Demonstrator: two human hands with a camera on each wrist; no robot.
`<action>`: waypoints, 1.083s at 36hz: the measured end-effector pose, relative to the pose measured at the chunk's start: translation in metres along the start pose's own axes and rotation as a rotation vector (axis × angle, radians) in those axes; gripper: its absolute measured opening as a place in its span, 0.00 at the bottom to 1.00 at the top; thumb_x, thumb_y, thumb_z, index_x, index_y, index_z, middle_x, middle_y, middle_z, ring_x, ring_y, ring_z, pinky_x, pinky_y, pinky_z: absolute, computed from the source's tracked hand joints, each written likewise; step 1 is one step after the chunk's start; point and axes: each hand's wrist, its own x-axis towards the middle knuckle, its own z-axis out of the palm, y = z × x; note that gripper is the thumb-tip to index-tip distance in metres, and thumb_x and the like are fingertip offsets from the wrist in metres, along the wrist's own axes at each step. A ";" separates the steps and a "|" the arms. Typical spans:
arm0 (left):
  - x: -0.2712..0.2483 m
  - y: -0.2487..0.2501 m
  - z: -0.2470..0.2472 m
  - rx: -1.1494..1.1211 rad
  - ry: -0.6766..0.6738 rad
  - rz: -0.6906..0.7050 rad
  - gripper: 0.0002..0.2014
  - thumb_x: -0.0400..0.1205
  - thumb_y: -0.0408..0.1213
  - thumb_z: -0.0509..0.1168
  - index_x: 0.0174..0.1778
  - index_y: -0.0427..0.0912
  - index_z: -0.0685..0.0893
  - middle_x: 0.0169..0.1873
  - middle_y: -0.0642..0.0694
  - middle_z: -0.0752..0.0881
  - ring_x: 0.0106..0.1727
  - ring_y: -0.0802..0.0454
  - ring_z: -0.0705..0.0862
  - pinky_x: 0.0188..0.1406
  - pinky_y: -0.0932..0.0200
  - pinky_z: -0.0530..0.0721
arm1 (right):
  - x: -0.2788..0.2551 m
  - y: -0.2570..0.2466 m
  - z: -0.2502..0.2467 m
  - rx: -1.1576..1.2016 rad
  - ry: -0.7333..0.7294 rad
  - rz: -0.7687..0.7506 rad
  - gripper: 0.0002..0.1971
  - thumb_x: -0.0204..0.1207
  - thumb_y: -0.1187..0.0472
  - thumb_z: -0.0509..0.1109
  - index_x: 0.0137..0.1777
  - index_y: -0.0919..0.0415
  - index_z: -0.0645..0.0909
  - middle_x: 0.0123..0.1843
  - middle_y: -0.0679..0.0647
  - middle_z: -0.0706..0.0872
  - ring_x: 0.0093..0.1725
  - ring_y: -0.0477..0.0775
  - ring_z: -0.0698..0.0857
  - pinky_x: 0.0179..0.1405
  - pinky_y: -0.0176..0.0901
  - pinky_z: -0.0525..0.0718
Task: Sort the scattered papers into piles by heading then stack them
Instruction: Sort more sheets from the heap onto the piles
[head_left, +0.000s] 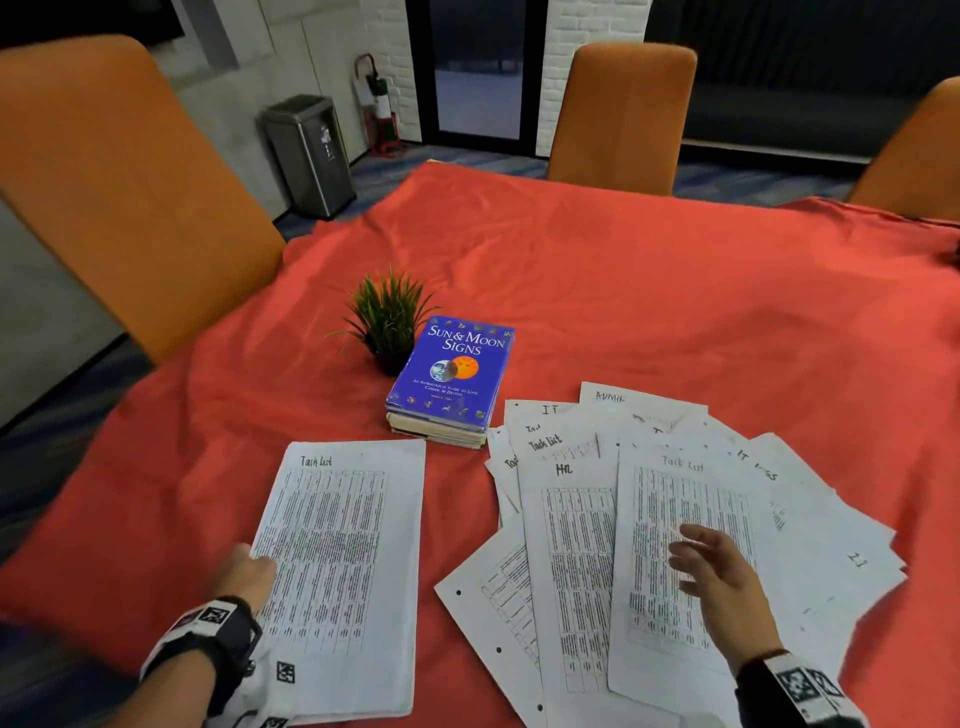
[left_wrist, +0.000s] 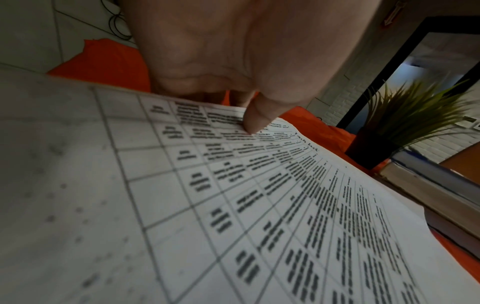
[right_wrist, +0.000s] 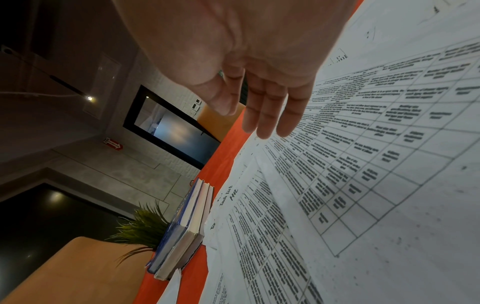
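Observation:
A sheet headed "Task List" (head_left: 337, 561) lies alone at the front left of the red tablecloth (head_left: 623, 286). My left hand (head_left: 249, 571) pinches its left edge, thumb (left_wrist: 255, 120) on top of the sheet (left_wrist: 259, 205). To the right, several printed papers (head_left: 810, 525) lie fanned and overlapping, with headings such as "HR" (head_left: 563, 470), "IT" and "Admin". On top of them is another "Task List" sheet (head_left: 670, 499). Above that sheet (right_wrist: 376, 144) is my right hand (head_left: 711, 566), open with fingers (right_wrist: 262, 115) spread, holding nothing.
A blue book on a small stack (head_left: 452, 379) and a potted green plant (head_left: 387, 322) stand just behind the papers. Orange chairs (head_left: 119, 182) surround the table. A metal bin (head_left: 309, 153) stands on the floor at the back left.

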 end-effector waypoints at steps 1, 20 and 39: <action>0.000 -0.002 0.000 0.024 0.013 -0.016 0.15 0.78 0.31 0.58 0.59 0.31 0.79 0.57 0.30 0.83 0.57 0.33 0.81 0.56 0.50 0.78 | 0.001 0.002 -0.001 -0.007 0.006 0.001 0.11 0.81 0.71 0.63 0.58 0.59 0.80 0.52 0.58 0.87 0.52 0.58 0.86 0.45 0.47 0.82; -0.076 0.085 0.037 0.113 0.005 0.351 0.10 0.80 0.41 0.64 0.56 0.51 0.83 0.58 0.43 0.84 0.55 0.42 0.83 0.59 0.47 0.83 | 0.018 0.063 -0.062 -0.616 0.312 0.413 0.35 0.67 0.46 0.76 0.72 0.58 0.71 0.59 0.72 0.82 0.61 0.71 0.81 0.64 0.58 0.79; -0.214 0.171 0.194 0.088 -0.725 0.449 0.28 0.75 0.46 0.66 0.73 0.48 0.73 0.60 0.42 0.86 0.45 0.50 0.85 0.44 0.59 0.83 | 0.022 0.078 -0.066 -0.560 0.188 0.532 0.41 0.56 0.54 0.81 0.70 0.60 0.68 0.60 0.66 0.83 0.57 0.64 0.84 0.57 0.47 0.83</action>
